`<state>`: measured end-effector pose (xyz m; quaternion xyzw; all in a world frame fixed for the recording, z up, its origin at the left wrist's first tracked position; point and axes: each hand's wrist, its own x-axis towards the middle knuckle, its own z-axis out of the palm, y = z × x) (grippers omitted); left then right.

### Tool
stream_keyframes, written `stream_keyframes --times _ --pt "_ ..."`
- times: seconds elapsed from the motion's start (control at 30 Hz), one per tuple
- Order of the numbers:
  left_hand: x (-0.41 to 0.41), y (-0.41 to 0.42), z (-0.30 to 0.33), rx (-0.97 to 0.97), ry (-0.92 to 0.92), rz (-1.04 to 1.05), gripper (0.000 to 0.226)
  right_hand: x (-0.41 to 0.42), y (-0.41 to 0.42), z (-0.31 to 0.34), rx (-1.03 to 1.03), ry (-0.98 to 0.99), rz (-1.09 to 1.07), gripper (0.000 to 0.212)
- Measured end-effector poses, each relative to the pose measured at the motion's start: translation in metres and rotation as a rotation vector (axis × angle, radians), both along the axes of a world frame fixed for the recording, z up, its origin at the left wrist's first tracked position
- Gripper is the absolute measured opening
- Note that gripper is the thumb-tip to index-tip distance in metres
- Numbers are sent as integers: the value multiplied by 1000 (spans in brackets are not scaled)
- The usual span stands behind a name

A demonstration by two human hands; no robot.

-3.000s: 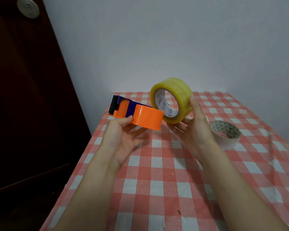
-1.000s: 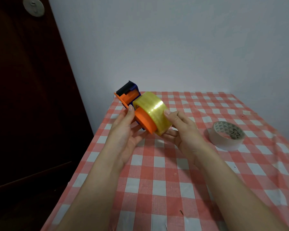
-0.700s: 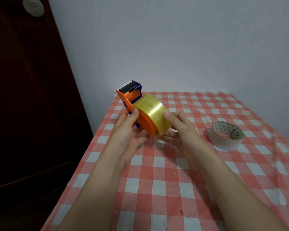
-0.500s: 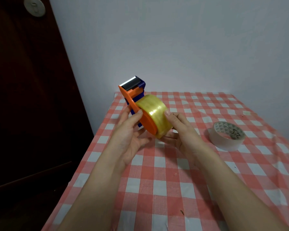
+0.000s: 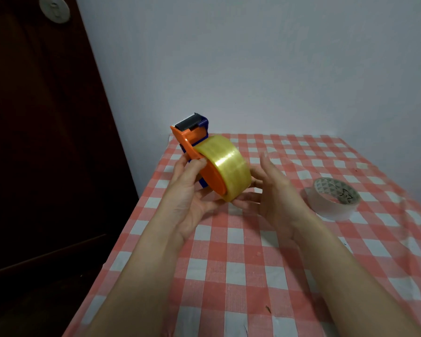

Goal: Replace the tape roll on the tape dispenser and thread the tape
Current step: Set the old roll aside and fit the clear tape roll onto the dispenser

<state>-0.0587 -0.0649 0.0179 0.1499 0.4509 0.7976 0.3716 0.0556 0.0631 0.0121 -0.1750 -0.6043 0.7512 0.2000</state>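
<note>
Gripping the orange-and-blue plastic tape dispenser (image 5: 192, 152), the left hand (image 5: 187, 198) curls round it; yellow clear tape roll (image 5: 225, 166) mounted; right hand (image 5: 275, 193) fingers relaxed, cradling roll

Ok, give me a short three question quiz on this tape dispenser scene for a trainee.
1. True or false: the yellow roll sits on the dispenser.
2. Which hand grips the dispenser? A) left hand B) right hand
3. Fill in: the white roll lies on the ____, apart from both hands.

Key: 1 true. 2 A, thumb on the orange side; the right hand cups the yellow roll from the other side. 3 tablecloth.
</note>
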Motion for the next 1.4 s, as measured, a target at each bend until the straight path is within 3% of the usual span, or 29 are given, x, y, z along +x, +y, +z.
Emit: stream_keyframes --times 0.1,0.2,0.43,0.63,0.73,0.9,1.17,1.3,1.4 --pt "-4 -3 1 -6 -38 8 46 3 2 3 -28 39 102 32" --pt "-7 -6 0 -13 -66 7 50 2 1 0 67 60 157 37" --pt "-2 -9 4 -1 -57 -23 44 -2 -4 -8 206 49 40 24" --pt "1 -6 1 -33 -57 -38 49 -3 -4 -5 376 57 4 34" --pt "0 -3 0 -57 -46 -18 51 -3 -3 -5 398 115 14 26" --pt "8 1 -2 -85 -98 -66 47 -5 -6 -6 319 189 36 24" --pt "12 6 -4 -139 -54 -58 53 -7 -10 -3 159 115 -35 19" --pt "12 8 -4 -192 21 19 41 -8 -12 -5 112 74 -19 55" --pt "10 7 -6 -194 -7 9 52 -9 -8 -5 0 142 74 48"
